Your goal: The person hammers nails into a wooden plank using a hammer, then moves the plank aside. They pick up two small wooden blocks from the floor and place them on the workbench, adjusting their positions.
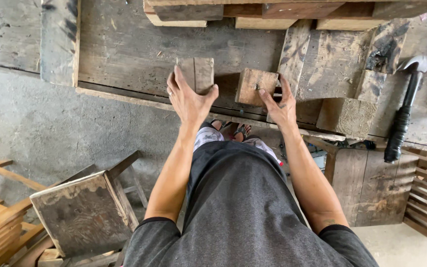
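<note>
Head view, single frame, items as I log them from my station.

1. Left hand: fingers spread and wrapped about the near end of the grey wood block; gripping it. The block lies on the worktop, directly ahead of this hand, its long axis running away from the body, far end pointing toward the stacked timber.

2. Right hand: fingers splayed, fingertips pressed on the near and right faces of the brown wood block; holding it, not fully closed. This block sits just ahead and left of the hand, roughly square from above, slightly skewed, so I cannot give its long axis.

3. The two blocks: near each other, apart, a gap between them; each hand is nearer its own block.

4. Claw hammer: well right of the right hand, head away, black handle toward the body, untouched.

5. Loose boards: on the floor, lower left.
</note>
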`<state>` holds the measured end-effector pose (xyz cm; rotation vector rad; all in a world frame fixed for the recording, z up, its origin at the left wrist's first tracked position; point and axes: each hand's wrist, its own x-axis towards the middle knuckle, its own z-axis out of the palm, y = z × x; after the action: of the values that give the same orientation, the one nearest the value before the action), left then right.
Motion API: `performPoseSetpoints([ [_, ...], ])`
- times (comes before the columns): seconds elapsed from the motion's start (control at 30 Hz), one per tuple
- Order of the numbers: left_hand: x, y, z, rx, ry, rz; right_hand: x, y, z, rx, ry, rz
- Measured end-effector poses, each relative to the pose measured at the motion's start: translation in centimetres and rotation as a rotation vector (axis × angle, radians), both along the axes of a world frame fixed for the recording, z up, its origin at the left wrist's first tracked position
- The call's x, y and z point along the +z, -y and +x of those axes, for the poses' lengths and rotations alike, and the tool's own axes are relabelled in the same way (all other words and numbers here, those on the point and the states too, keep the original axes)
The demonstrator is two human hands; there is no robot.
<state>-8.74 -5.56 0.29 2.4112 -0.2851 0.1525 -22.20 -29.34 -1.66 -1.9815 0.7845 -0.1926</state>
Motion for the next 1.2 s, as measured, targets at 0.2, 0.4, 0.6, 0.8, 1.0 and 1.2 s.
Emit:
performPoseSetpoints([
  [0.2, -0.5, 0.7, -3.3, -0.151, 0.014, -0.087, 0.9, -1.2, 0.9, 0.095, -0.018, -0.011],
  [0.4, 0.1, -0.3, -2.6, -0.292, -0.062, -0.075, 2.0, -2.3, 1.1, 0.137, -0.042, -0.024],
  [0.6, 2.1, 0.5, -0.3, -0.371, -0.177, -0.009, 2.8, -2.4, 0.7, 0.118, -0.128, -0.022],
  [0.8, 4.0, 1.7, 0.4, -0.342, -0.382, 0.069, 3.5, -2.5, 0.7, 0.207, -0.140, -0.039],
  [1.0, 3.2, 0.2, 2.7, -0.088, -0.293, -0.054, 3.5, -2.9, 0.8, 0.183, 0.010, 0.097],
  [1.2, 2.2, -3.3, 12.8, 0.102, -0.210, -0.053, 3.1, -2.8, 0.6, 0.207, -0.010, 0.044],
])
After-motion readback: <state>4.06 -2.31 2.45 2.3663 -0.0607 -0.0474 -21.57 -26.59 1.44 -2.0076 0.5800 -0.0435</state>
